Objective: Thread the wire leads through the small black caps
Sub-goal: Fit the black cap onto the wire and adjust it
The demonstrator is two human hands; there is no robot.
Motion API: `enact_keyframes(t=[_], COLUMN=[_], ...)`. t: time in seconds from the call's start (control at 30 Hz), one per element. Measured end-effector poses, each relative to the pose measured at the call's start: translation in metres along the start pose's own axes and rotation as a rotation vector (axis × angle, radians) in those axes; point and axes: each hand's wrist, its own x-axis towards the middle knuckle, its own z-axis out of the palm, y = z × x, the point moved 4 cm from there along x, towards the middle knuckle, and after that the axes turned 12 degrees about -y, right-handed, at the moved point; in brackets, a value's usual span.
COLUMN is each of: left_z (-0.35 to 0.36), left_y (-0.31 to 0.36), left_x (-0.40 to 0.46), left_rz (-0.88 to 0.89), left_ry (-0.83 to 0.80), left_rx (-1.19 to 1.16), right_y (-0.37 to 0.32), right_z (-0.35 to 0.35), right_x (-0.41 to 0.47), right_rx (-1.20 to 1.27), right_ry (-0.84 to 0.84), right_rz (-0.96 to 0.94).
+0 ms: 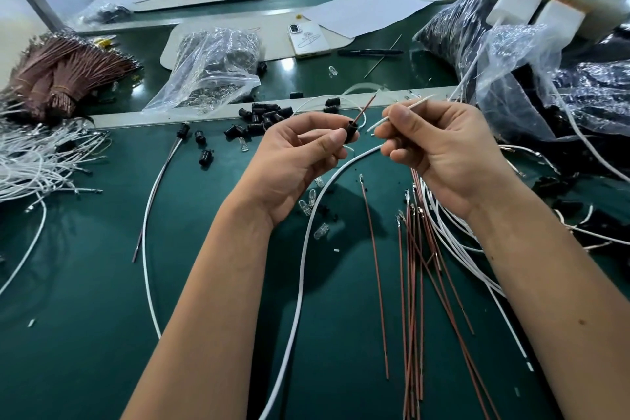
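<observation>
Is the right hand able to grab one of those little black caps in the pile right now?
Probably not yet. The right hand is pinching a white wire, so its fingers are busy. The pile of black caps lies uncovered on the table just beyond the left hand.

One head-worn wide-angle view looks forward and down, close over the green table (pixel 85 283); edges bend, so far background detail is perhaps unreliable.

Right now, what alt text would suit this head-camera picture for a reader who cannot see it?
A left hand pinches a small black cap with a brown wire through it, while the right hand holds a white wire beside it. Below, a green table carries loose wires and caps.
</observation>
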Motion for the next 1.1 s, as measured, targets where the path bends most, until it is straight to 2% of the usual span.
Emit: enact_keyframes(t=[0.43,1.1], left_z=[0.0047,0.0049], left_y=[-0.0027,-0.0022], left_x=[0.0019,0.0021], left_rz=[0.001,-0.002], left_ry=[-0.044,-0.028], left_rx=[0.003,0.022], right_y=[0.0033,0.0089], right_z=[0.0061,0.0043], right_x=[0.001,0.0016], right_rx=[0.108,-0.017], right_ry=[-0.028,-0.007], right_rz=[-0.049,-0.022])
